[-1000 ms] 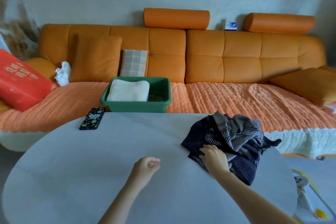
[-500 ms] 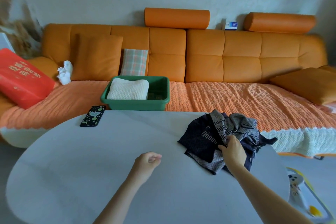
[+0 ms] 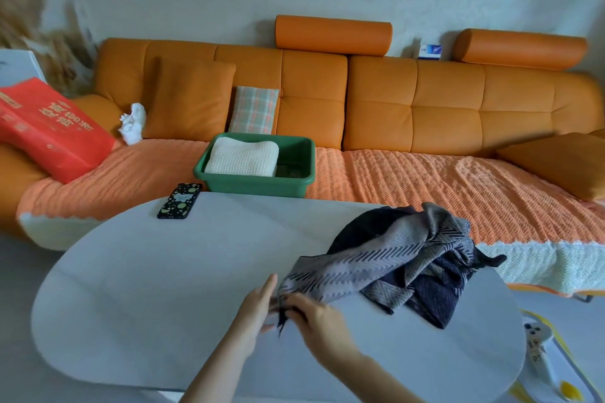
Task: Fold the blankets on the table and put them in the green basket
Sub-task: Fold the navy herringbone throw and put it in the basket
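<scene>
Blanket position: the grey blanket (image 3: 393, 258), dark with a zigzag pattern, lies bunched on the right part of the table (image 3: 147, 288). One corner is stretched toward the near edge.

Right hand (image 3: 314, 317): fingers curled, pinching that corner just above the tabletop.

Left hand (image 3: 258, 303): fingers straight and together, placed just beside the pinched corner. Motion blur hides whether it touches the cloth.

Green basket (image 3: 255, 188): stands on the seat of the sofa (image 3: 425, 108), just behind the far edge of the table. A folded cream blanket (image 3: 242, 159) fills its left part.

Phone (image 3: 179, 205): lies flat at the far left edge of the table, well apart from both hands.
</scene>
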Available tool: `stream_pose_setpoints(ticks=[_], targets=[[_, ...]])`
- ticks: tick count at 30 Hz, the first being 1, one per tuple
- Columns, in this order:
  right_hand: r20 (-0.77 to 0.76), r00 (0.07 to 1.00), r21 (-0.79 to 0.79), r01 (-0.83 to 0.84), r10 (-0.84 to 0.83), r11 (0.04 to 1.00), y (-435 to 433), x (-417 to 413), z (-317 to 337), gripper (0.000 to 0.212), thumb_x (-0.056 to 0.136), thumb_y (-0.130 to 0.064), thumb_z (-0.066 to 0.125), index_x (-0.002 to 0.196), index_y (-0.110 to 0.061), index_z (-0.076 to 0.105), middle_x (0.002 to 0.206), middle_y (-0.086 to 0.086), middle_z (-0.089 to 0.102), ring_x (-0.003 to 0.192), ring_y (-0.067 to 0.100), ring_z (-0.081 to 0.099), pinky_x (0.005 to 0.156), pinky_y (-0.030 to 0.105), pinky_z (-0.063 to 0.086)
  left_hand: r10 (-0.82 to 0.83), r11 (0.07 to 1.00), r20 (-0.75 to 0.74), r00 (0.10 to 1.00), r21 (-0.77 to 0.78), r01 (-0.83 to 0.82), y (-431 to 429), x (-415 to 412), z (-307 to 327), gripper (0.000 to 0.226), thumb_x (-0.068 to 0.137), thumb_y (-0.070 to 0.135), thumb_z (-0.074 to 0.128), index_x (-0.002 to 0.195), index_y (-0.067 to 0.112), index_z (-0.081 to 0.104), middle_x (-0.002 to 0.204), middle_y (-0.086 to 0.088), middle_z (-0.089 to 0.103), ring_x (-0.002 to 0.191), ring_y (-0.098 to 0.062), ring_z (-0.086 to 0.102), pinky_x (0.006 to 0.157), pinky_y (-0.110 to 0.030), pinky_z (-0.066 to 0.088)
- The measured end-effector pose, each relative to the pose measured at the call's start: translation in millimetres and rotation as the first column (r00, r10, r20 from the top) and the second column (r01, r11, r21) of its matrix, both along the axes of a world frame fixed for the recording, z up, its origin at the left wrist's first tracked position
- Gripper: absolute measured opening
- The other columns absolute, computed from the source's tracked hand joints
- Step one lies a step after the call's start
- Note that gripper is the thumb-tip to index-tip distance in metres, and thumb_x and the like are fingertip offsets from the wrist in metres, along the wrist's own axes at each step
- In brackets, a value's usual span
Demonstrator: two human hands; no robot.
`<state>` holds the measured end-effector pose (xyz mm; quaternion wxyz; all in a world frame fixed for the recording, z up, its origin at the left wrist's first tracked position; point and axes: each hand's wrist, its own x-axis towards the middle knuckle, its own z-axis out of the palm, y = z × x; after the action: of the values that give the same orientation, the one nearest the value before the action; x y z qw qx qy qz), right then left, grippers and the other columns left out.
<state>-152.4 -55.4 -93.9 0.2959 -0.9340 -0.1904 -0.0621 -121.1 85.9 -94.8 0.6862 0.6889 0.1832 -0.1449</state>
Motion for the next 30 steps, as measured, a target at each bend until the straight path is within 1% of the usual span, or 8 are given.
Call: stream_pose_setpoints(ticks=[2, 6, 11, 14, 17, 22, 25, 30], targets=[[-0.083, 0.993, -0.031, -0.090, 0.087, 0.996, 14.2, -11.7, -4.9, 0.022, 0.097, -0.029, 0.043, 0.112, -0.024, 0.058, 0.113, -0.005, 0.063, 0.100, 0.019, 0.058, 0.077, 0.032, 0.043, -0.008, 1.000, -0.010, 1.000, 0.000, 0.008, 8.8, -6.3, -12.3, 0.026, 0.091, 0.034, 0.057, 0.077, 0.011, 0.058, 0.075, -0.012, 0.055, 0.067, -0.021, 0.052, 0.057, -0.028, 0.039], [-0.166, 0.958, 0.006, -0.238, 0.236, 0.971, 20.5, -16.9, -0.7, 0.026, 0.093, -0.040, 0.045, 0.105, -0.025, 0.064, 0.110, -0.007, 0.063, 0.097, 0.016, 0.059, 0.077, 0.032, 0.045, 0.076, 0.996, 0.131, 0.988, 0.043, -0.082, 22.6, -14.4, -28.9, 0.008, 0.078, -0.004, 0.067, 0.076, 0.004, 0.067, 0.072, -0.014, 0.066, 0.068, -0.022, 0.059, 0.060, -0.030, 0.043], [-0.106, 0.994, 0.064, 0.017, -0.010, 0.998, 9.2, 21.8, 13.3, 0.029, 0.096, -0.033, 0.049, 0.120, -0.023, 0.063, 0.120, -0.007, 0.063, 0.107, 0.012, 0.058, 0.085, 0.019, 0.043, 0.182, 0.918, 0.331, 0.926, 0.279, -0.280, 52.0, -15.0, -26.8, 0.019, 0.065, 0.009, 0.080, 0.075, 0.017, 0.065, 0.074, -0.001, 0.069, 0.073, -0.021, 0.063, 0.065, -0.028, 0.046], [-0.137, 0.983, -0.069, 0.115, -0.123, 0.991, 6.0, 61.1, 14.3, 0.043, 0.095, -0.036, 0.052, 0.134, -0.019, 0.050, 0.133, -0.001, 0.053, 0.126, 0.016, 0.044, 0.101, 0.027, 0.037, 0.211, 0.856, 0.392, 0.896, 0.368, -0.362, 81.1, -21.3, -29.0, 0.015, 0.072, 0.002, 0.074, 0.080, 0.010, 0.066, 0.076, -0.002, 0.067, 0.074, -0.019, 0.062, 0.060, -0.020, 0.041], [-0.233, 0.963, -0.176, 0.097, -0.137, 0.980, 22.6, 94.8, 10.2, 0.056, 0.092, -0.044, 0.052, 0.140, -0.017, 0.041, 0.137, 0.003, 0.049, 0.131, 0.021, 0.038, 0.107, 0.034, 0.034, 0.213, 0.815, 0.422, 0.881, 0.420, -0.398, 110.3, -30.9, -32.4, 0.015, 0.075, 0.002, 0.072, 0.083, 0.013, 0.066, 0.080, 0.000, 0.067, 0.078, -0.017, 0.062, 0.066, -0.026, 0.045], [-0.343, 0.937, -0.272, -0.039, -0.059, 0.962, 84.6, 119.4, -3.8, 0.058, 0.085, -0.054, 0.057, 0.130, -0.017, 0.053, 0.124, 0.006, 0.055, 0.122, 0.028, 0.036, 0.101, 0.036, 0.034, 0.223, 0.780, 0.423, 0.878, 0.463, -0.421, 145.4, -44.3, -34.3, 0.019, 0.078, 0.004, 0.070, 0.091, 0.016, 0.065, 0.089, 0.003, 0.066, 0.085, -0.014, 0.060, 0.075, -0.027, 0.045], [-0.368, 0.930, -0.246, -0.074, -0.022, 0.966, 121.0, 121.5, -11.7, 0.036, 0.085, -0.044, 0.063, 0.108, -0.016, 0.063, 0.110, 0.007, 0.057, 0.113, 0.027, 0.039, 0.091, 0.037, 0.040, 0.219, 0.763, 0.462, 0.859, 0.468, -0.446, 158.2, -48.4, -31.0, 0.023, 0.079, 0.004, 0.069, 0.094, 0.020, 0.063, 0.092, 0.008, 0.063, 0.088, -0.009, 0.057, 0.079, -0.022, 0.041], [-0.306, 0.952, 0.093, 0.036, -0.005, 0.995, 170.9, 128.3, 7.5, 0.007, 0.091, -0.025, 0.059, 0.091, -0.018, 0.057, 0.080, 0.002, 0.062, 0.072, 0.023, 0.056, 0.057, 0.029, 0.041, 0.361, 0.731, 0.500, 0.787, 0.372, -0.572, 187.3, -48.6, -23.6, 0.026, 0.080, 0.003, 0.068, 0.097, 0.022, 0.061, 0.094, 0.006, 0.062, 0.087, -0.002, 0.056, 0.081, -0.024, 0.045]])
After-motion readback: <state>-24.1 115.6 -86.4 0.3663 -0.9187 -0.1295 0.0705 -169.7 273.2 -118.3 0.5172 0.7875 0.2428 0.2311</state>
